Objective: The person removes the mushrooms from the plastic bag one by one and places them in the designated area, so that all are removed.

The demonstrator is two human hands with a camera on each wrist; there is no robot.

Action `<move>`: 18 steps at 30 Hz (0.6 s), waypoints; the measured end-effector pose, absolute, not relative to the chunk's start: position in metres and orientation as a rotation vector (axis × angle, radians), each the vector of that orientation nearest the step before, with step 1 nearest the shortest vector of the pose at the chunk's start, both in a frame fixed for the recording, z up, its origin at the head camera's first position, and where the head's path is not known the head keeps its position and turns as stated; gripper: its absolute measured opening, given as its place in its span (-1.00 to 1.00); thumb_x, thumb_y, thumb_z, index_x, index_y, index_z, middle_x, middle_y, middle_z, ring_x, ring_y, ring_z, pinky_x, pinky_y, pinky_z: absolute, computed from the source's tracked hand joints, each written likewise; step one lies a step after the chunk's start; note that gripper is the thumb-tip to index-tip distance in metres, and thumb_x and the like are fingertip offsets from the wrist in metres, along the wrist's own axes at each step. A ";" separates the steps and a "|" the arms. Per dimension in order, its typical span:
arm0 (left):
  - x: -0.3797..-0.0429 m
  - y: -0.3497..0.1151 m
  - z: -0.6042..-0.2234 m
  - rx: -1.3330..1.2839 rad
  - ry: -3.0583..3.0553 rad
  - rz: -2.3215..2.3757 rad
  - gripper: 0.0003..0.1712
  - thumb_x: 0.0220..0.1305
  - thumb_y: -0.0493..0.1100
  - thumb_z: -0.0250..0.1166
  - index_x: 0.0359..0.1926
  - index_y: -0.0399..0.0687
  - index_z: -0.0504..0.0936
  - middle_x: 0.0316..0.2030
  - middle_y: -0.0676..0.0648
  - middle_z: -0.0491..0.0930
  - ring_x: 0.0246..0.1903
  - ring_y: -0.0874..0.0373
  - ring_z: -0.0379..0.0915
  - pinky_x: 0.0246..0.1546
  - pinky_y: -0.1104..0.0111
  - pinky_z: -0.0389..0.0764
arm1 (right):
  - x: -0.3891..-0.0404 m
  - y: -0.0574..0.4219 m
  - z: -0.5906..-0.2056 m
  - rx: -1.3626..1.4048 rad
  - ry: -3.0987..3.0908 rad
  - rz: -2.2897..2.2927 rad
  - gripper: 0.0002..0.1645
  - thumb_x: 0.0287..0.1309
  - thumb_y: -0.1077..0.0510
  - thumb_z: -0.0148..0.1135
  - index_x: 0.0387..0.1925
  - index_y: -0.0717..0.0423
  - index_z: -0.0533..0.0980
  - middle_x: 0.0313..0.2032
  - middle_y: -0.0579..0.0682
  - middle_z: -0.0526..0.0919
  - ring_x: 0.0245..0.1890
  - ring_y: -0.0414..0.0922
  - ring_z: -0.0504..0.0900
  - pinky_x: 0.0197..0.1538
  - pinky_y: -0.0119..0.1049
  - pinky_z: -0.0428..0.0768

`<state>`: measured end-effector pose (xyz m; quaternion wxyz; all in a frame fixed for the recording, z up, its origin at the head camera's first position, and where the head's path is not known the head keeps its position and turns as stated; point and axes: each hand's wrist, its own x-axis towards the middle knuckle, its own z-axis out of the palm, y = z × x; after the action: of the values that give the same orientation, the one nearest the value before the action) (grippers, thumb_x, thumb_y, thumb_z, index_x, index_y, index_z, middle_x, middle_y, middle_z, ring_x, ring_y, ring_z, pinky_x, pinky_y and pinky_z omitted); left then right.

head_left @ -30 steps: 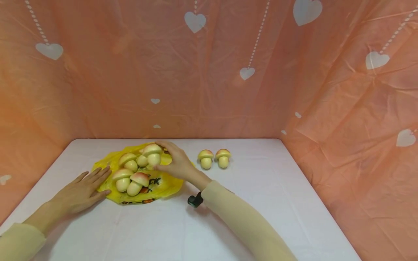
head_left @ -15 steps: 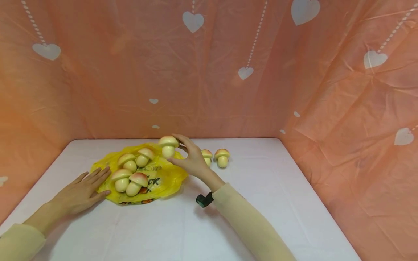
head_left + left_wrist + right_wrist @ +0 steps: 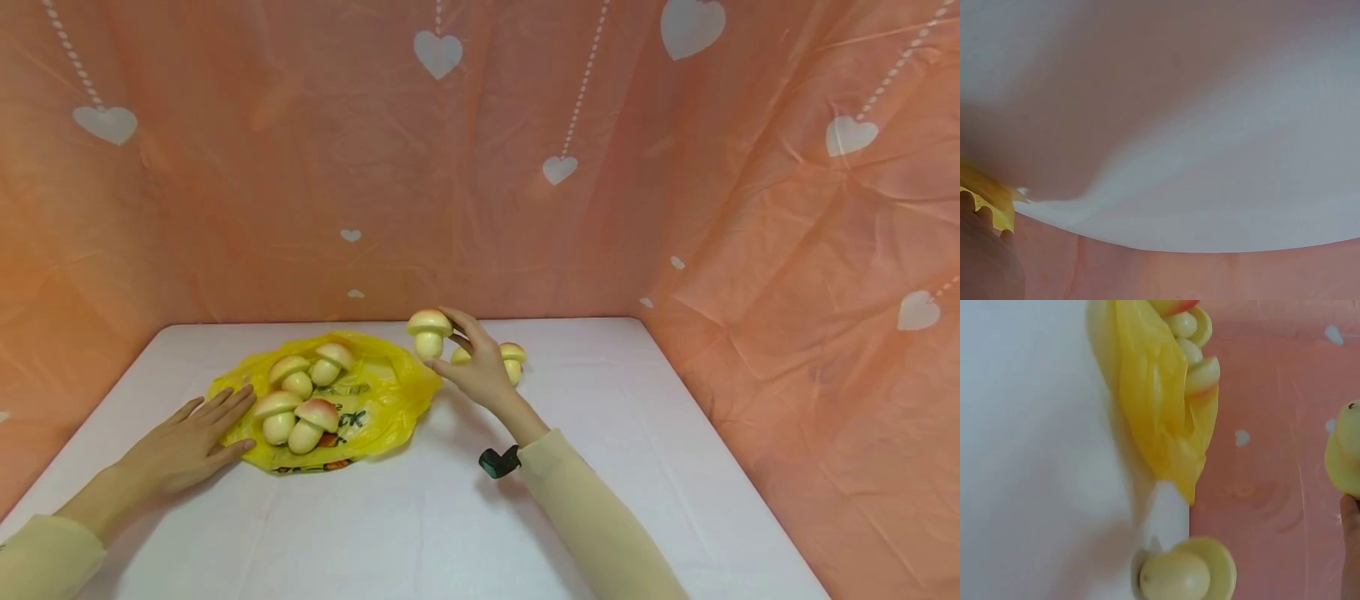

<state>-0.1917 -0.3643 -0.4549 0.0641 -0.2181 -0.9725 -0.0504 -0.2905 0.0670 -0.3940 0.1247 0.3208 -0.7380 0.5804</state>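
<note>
My right hand (image 3: pixel 480 367) holds a toy mushroom (image 3: pixel 429 335) between thumb and fingers, raised above the table near the right end of a yellow plastic bag (image 3: pixel 390 392). That held mushroom also shows at the right edge of the right wrist view. Several more mushrooms (image 3: pixel 306 433) with pale stems and reddish-tinged caps lie on the flattened bag. My left hand (image 3: pixel 180 442) rests with fingers spread on the bag's left edge. Only some of its fingers and a bit of yellow bag appear in the left wrist view.
Two mushrooms (image 3: pixel 513 360) stand on the white table (image 3: pixel 337 533) behind my right hand, which partly covers them. A small dark object (image 3: pixel 499 462) is at my right wrist. An orange curtain (image 3: pixel 480 208) with white hearts rises behind the table and along its sides.
My right hand has lifted one mushroom off the bag and carried it to the right, past the bag's right end. The left hand has stayed in place.
</note>
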 end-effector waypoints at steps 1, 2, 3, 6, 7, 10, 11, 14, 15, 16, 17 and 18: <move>-0.192 -0.364 -0.455 -0.658 -2.938 -0.153 -0.13 0.54 0.19 0.14 0.55 -0.36 0.22 0.52 -0.38 0.23 0.46 -0.44 0.15 0.61 0.10 -0.48 | -0.291 0.071 -0.394 0.924 -2.148 1.695 -0.06 0.04 0.45 0.55 0.44 0.30 0.35 0.38 0.21 0.45 0.34 0.12 0.49 0.38 -0.13 0.53; -0.192 -0.365 -0.455 -0.658 -2.938 -0.153 -0.13 0.54 0.19 0.14 0.55 -0.36 0.22 0.52 -0.39 0.22 0.46 -0.44 0.14 0.61 0.08 -0.47 | -0.292 0.074 -0.394 0.913 -2.145 1.698 -0.06 0.03 0.46 0.55 0.44 0.31 0.35 0.37 0.22 0.45 0.34 0.13 0.49 0.38 -0.16 0.52; -0.192 -0.365 -0.455 -0.659 -2.939 -0.152 -0.13 0.55 0.19 0.14 0.55 -0.36 0.22 0.52 -0.39 0.22 0.46 -0.44 0.14 0.61 0.07 -0.47 | -0.293 0.078 -0.395 0.904 -2.140 1.702 -0.06 0.03 0.46 0.55 0.44 0.31 0.35 0.37 0.22 0.44 0.34 0.13 0.49 0.38 -0.18 0.52; -0.194 -0.366 -0.455 -0.661 -2.940 -0.150 -0.13 0.54 0.19 0.15 0.55 -0.36 0.22 0.52 -0.39 0.21 0.47 -0.44 0.13 0.61 0.05 -0.45 | -0.295 0.091 -0.395 0.873 -2.128 1.697 -0.07 0.03 0.48 0.53 0.44 0.31 0.36 0.36 0.23 0.46 0.32 0.14 0.50 0.38 -0.17 0.52; -0.194 -0.367 -0.456 -0.662 -2.940 -0.145 -0.13 0.54 0.19 0.14 0.55 -0.35 0.22 0.52 -0.39 0.21 0.47 -0.43 0.13 0.61 0.07 -0.47 | -0.295 0.096 -0.396 0.860 -2.128 1.689 -0.07 0.02 0.48 0.54 0.44 0.31 0.36 0.36 0.23 0.46 0.32 0.14 0.50 0.38 -0.17 0.52; -0.195 -0.367 -0.457 -0.662 -2.942 -0.144 -0.13 0.54 0.19 0.15 0.55 -0.35 0.22 0.52 -0.39 0.21 0.47 -0.44 0.13 0.61 0.06 -0.46 | -0.297 0.110 -0.398 0.825 -2.140 1.662 -0.07 0.04 0.47 0.54 0.45 0.27 0.37 0.36 0.20 0.48 0.33 0.10 0.51 0.37 -0.24 0.52; -0.194 -0.367 -0.457 -0.662 -2.942 -0.146 -0.13 0.54 0.19 0.14 0.55 -0.36 0.22 0.52 -0.39 0.21 0.47 -0.43 0.13 0.61 0.07 -0.47 | -0.297 0.114 -0.399 0.811 -2.145 1.665 -0.07 0.04 0.47 0.54 0.45 0.26 0.37 0.36 0.19 0.48 0.33 0.10 0.51 0.38 -0.25 0.51; -0.193 -0.366 -0.458 -0.667 -2.931 -0.148 -0.14 0.54 0.18 0.15 0.55 -0.36 0.23 0.51 -0.39 0.23 0.47 -0.43 0.13 0.60 0.12 -0.51 | -0.296 0.128 -0.402 0.757 -2.163 1.684 -0.07 0.04 0.47 0.53 0.46 0.21 0.38 0.36 0.15 0.48 0.35 0.06 0.50 0.38 -0.33 0.48; -0.193 -0.366 -0.458 -0.671 -2.923 -0.147 -0.14 0.54 0.18 0.16 0.55 -0.36 0.23 0.51 -0.39 0.23 0.47 -0.42 0.13 0.59 0.16 -0.54 | -0.296 0.132 -0.402 0.742 -2.164 1.695 -0.07 0.03 0.48 0.53 0.45 0.22 0.39 0.36 0.16 0.48 0.35 0.07 0.50 0.38 -0.32 0.48; -0.192 -0.366 -0.459 -0.672 -2.920 -0.144 -0.14 0.54 0.18 0.16 0.54 -0.36 0.24 0.51 -0.39 0.23 0.47 -0.42 0.13 0.58 0.19 -0.56 | -0.295 0.137 -0.402 0.730 -2.169 1.696 -0.06 0.03 0.48 0.53 0.45 0.22 0.38 0.37 0.16 0.47 0.36 0.07 0.49 0.39 -0.31 0.48; -0.192 -0.366 -0.459 -0.673 -2.918 -0.144 -0.14 0.54 0.18 0.16 0.54 -0.36 0.24 0.51 -0.39 0.24 0.47 -0.42 0.13 0.58 0.20 -0.57 | -0.295 0.141 -0.403 0.722 -2.173 1.695 -0.06 0.02 0.49 0.53 0.45 0.23 0.38 0.37 0.17 0.47 0.36 0.08 0.48 0.39 -0.31 0.48; -0.192 -0.367 -0.459 -0.672 -2.915 -0.143 -0.14 0.53 0.18 0.16 0.54 -0.35 0.25 0.51 -0.39 0.25 0.47 -0.42 0.14 0.58 0.19 -0.55 | -0.295 0.145 -0.403 0.717 -2.176 1.686 -0.06 0.03 0.49 0.52 0.46 0.25 0.37 0.37 0.18 0.46 0.36 0.08 0.48 0.39 -0.31 0.47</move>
<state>-0.1915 -0.3665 -0.4593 0.0732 -0.2239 -0.9707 -0.0475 -0.2952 0.1451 -0.4034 0.1481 0.2494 -0.7565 0.5861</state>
